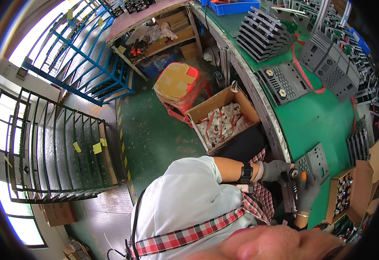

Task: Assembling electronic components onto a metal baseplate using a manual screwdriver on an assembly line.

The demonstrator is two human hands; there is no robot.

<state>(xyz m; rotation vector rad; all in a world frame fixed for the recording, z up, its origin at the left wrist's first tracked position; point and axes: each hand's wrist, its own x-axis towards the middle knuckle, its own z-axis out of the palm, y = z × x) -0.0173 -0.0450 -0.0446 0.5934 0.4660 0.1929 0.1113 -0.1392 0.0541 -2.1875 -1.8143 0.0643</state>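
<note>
At the table's near edge lies a grey metal panel (pixel 314 163) with vent slots and cut-out holes. A round metal fitting (pixel 294 174) sits on its darker part between my hands. My left hand (pixel 277 170), in a grey glove, closes on the panel's edge beside the fitting, its fingertips partly hidden. My right hand (pixel 308 194), also gloved and with an orange fingertip cover, curls its fingers over the panel from the opposite side. Whether a small part is pinched between the fingers I cannot make out.
On the green table (pixel 299 123) lies another panel (pixel 284 81) with two round fittings, near stacked grey panels (pixel 265 37). A box of small round parts (pixel 341 195) stands at right. An open carton (pixel 245 143), a red stool (pixel 177 86) and racks (pixel 64 151) stand on the left.
</note>
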